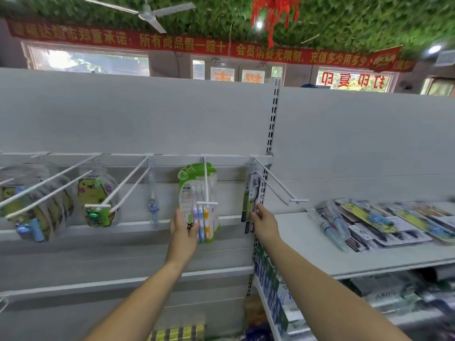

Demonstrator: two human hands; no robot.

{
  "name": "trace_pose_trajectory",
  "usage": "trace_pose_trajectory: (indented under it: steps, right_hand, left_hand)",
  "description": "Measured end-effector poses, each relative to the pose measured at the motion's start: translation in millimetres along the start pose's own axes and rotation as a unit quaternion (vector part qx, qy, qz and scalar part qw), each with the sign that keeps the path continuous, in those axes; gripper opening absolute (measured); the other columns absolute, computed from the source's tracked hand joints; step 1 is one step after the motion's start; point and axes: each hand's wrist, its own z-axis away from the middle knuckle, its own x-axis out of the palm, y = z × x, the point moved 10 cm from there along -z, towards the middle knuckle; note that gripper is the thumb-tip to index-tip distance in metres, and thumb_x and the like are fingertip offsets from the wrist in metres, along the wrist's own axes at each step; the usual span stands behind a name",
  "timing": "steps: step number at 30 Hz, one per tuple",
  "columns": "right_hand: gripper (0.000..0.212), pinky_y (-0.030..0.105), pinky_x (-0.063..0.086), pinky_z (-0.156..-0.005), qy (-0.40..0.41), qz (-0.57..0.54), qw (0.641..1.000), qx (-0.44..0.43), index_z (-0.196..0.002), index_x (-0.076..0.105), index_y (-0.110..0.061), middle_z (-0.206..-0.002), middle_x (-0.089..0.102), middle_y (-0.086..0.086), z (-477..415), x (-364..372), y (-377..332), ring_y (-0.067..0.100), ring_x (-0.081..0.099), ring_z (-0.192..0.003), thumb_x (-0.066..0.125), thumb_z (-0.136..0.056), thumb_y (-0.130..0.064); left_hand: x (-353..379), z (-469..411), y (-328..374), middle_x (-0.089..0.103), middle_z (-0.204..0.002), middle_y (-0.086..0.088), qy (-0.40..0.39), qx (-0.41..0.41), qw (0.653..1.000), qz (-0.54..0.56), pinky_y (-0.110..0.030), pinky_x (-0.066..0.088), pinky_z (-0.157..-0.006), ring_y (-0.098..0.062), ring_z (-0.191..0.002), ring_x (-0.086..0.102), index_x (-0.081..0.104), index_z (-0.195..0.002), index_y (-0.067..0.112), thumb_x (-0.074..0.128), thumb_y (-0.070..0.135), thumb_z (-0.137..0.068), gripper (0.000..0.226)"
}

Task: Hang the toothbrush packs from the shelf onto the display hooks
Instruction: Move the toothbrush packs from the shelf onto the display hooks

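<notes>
grey back panel [138, 119] centre | leafy ceiling [344, 25], red banner [197, 44] top | white shelf [307, 242] right, carrying loose toothbrush packs [369, 217] | display hooks [206, 183] mid-frame | left hand [183, 230] grips hung green multi-pack [197, 193] | right hand [264, 221] pinches dark single pack [251, 200] on neighbouring hook

The green-topped pack [197, 193] (several coloured brushes) hangs upright on a white display hook [205, 183]. The narrow dark pack [251, 193] hangs on the adjacent hook [275, 185]. The remaining packs [384, 222] lie flat, overlapping, on the shelf [307, 237].
</notes>
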Motion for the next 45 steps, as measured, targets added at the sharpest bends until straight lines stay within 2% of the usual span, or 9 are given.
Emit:
trace_pose_trajectory:
  steps: [7, 12, 15, 21, 25, 29, 34, 40, 45]
  right_hand:
    - [0.047, 0.036, 0.041, -0.108, 0.011, 0.054, 0.998, 0.009, -0.148, 0.046, -0.004, -0.144, 0.056, 0.016, -9, 2, 0, 0.034, 0.052, -0.133, 0.051, -0.105, -0.020]
    - [0.065, 0.032, 0.041, -0.104, -0.028, 0.142, 0.989, 0.030, -0.152, 0.039, -0.006, -0.143, 0.056, 0.013, 2, -4, 9, 0.032, 0.052, -0.132, 0.063, -0.098, -0.033]
    - [0.076, 0.038, 0.044, -0.107, -0.072, 0.254, 0.964, 0.013, -0.154, 0.036, -0.009, -0.145, 0.056, 0.012, 13, -4, 8, 0.031, 0.052, -0.132, 0.064, -0.094, -0.047]
    - [0.077, 0.039, 0.043, -0.107, -0.128, 0.415, 0.900, -0.039, -0.151, 0.042, -0.011, -0.150, 0.051, 0.011, 40, -21, -18, 0.030, 0.051, -0.134, 0.049, -0.095, -0.064]
    - [0.074, 0.042, 0.044, -0.108, -0.127, 0.450, 0.882, -0.058, -0.145, 0.048, -0.006, -0.147, 0.053, 0.015, 62, -47, -26, 0.032, 0.051, -0.133, 0.048, -0.097, -0.062]
    - [0.080, 0.042, 0.040, -0.112, -0.104, 0.472, 0.874, -0.041, -0.151, 0.041, -0.009, -0.154, 0.047, 0.013, 78, -92, -26, 0.030, 0.047, -0.138, 0.047, -0.095, -0.065]
    - [0.077, 0.042, 0.041, -0.110, -0.071, 0.504, 0.861, 0.009, -0.155, 0.037, -0.012, -0.156, 0.044, 0.011, 104, -170, -3, 0.031, 0.046, -0.138, 0.046, -0.098, -0.062]
    - [0.076, 0.044, 0.048, -0.103, -0.045, 0.519, 0.851, 0.060, -0.157, 0.032, -0.017, -0.147, 0.053, 0.013, 143, -271, 28, 0.032, 0.053, -0.129, 0.047, -0.098, -0.062]
    - [0.077, 0.040, 0.047, -0.099, -0.014, 0.517, 0.849, 0.104, -0.151, 0.043, -0.012, -0.149, 0.051, 0.010, 166, -364, 65, 0.031, 0.053, -0.128, 0.047, -0.096, -0.066]
  left_hand:
    - [1, -7, 2, 0.048, -0.141, -0.013, -0.015, -0.004, 0.999, -0.035, -0.035, 0.045, -0.097, -0.029, -0.126, 0.053, 0.036, -0.148, 0.017, 0.060, 0.014, -0.100, 0.054]
    - [2, 2, -11, 0.063, -0.133, -0.005, -0.081, -0.038, 0.989, -0.114, -0.044, 0.051, -0.100, -0.027, -0.121, 0.060, 0.050, -0.141, 0.021, 0.073, 0.031, -0.091, 0.056]
    - [-1, 10, -21, 0.068, -0.124, -0.004, -0.138, -0.062, 0.950, -0.272, -0.043, 0.055, -0.093, -0.028, -0.116, 0.062, 0.062, -0.127, 0.024, 0.064, 0.065, -0.083, 0.060]
    - [-11, 25, 46, 0.073, -0.103, -0.005, -0.138, 0.077, 0.832, -0.531, -0.031, 0.049, -0.073, -0.025, -0.096, 0.069, 0.070, -0.105, 0.020, 0.037, 0.058, -0.102, 0.050]
    - [3, 37, 91, 0.071, -0.097, -0.006, -0.141, 0.149, 0.846, -0.493, -0.031, 0.047, -0.068, -0.027, -0.093, 0.069, 0.070, -0.094, 0.018, 0.042, 0.056, -0.101, 0.047]
    - [51, 59, 121, 0.070, -0.117, -0.007, -0.208, 0.190, 0.855, -0.435, -0.037, 0.052, -0.085, -0.027, -0.107, 0.065, 0.068, -0.119, 0.017, 0.043, 0.065, -0.097, 0.058]
    - [127, 88, 124, 0.061, -0.139, -0.009, -0.329, 0.170, 0.833, -0.410, -0.041, 0.050, -0.098, -0.028, -0.122, 0.060, 0.056, -0.137, 0.015, 0.041, 0.080, -0.090, 0.082]
    - [210, 125, 158, 0.043, -0.158, -0.008, -0.381, 0.189, 0.820, -0.383, -0.041, 0.042, -0.108, -0.028, -0.141, 0.045, 0.040, -0.154, 0.013, 0.040, 0.076, -0.094, 0.087]
    - [289, 160, 189, 0.050, -0.153, -0.005, -0.398, 0.221, 0.797, -0.397, -0.041, 0.043, -0.107, -0.027, -0.136, 0.050, 0.047, -0.150, 0.017, 0.037, 0.080, -0.091, 0.087]
